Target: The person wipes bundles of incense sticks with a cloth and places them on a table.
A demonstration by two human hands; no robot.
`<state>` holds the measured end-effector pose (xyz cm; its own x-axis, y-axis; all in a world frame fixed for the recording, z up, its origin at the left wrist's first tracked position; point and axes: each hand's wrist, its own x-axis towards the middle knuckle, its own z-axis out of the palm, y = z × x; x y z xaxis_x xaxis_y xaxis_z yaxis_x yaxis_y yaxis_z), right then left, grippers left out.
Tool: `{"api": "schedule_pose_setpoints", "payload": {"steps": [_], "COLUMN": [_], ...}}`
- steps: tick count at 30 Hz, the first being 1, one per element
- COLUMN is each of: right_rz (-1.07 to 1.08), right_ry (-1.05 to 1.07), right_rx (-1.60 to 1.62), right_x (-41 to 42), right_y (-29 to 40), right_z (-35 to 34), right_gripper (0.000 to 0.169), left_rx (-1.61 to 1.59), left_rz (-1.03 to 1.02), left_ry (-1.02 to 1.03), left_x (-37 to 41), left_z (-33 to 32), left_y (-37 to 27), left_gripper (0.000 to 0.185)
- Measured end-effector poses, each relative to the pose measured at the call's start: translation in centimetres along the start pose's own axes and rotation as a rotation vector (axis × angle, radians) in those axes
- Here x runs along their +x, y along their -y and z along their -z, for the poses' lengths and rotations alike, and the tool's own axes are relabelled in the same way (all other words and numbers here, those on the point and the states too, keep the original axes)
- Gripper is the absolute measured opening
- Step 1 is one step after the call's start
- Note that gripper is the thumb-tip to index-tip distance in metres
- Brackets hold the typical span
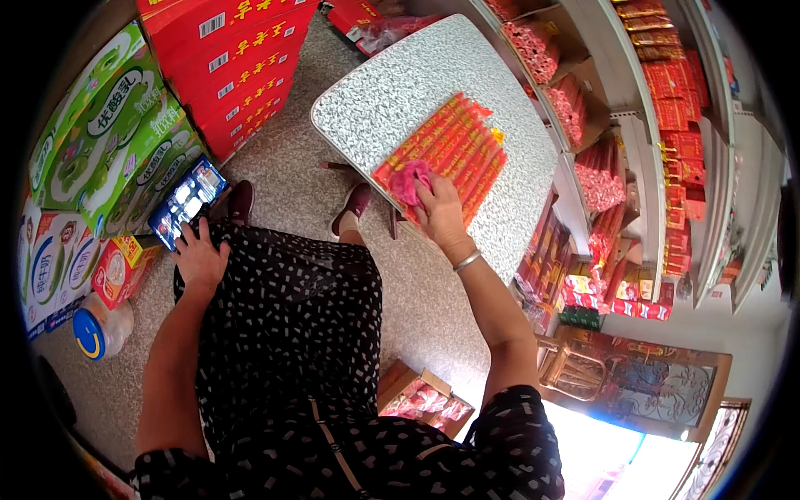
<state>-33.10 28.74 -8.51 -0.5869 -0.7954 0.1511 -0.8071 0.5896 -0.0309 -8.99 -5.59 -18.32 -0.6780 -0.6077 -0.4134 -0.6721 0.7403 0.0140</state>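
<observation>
On the grey speckled tabletop (400, 87) lies a row of long red wrapped packets (462, 150) with gold writing, side by side. My right hand (440, 209) grips a crumpled pink cloth (409, 181) against the near end of the packets; a silver bangle is on that wrist. My left hand (201, 256), its fingers apart and nothing seen in it, rests over the black patterned skirt (287, 300) near my knee. Its fingertips are by the lower edge of a blue glossy package (189, 201); whether they touch it is not clear.
Stacked red cartons (231, 62) and green drink cartons (119, 125) stand at the left, above a clear jar with a blue lid (89, 334). Shelves (631, 81) of red goods line the right. An open cardboard box (437, 381) sits on the floor beside me.
</observation>
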Motion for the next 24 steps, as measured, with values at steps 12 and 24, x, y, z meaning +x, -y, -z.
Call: {"api": "schedule_pose_setpoints", "payload": {"steps": [12,24], "right_rz": [-0.602,-0.125], "right_ry": [-0.105,-0.063], "right_rx": [-0.296,-0.138], "right_x": [10.3,1.3], "right_y": [-15.9,-3.3], "right_z": [-3.6,-1.6], "right_gripper": [0.036,0.051], "left_rx": [0.043,0.105], "left_rz": [0.015,-0.046], "left_ry": [0.043,-0.024], "left_x": [2.6,0.5], "left_z": [0.8,0.3], "left_y": [-0.8,-2.1], "left_gripper": [0.070,0.069]}}
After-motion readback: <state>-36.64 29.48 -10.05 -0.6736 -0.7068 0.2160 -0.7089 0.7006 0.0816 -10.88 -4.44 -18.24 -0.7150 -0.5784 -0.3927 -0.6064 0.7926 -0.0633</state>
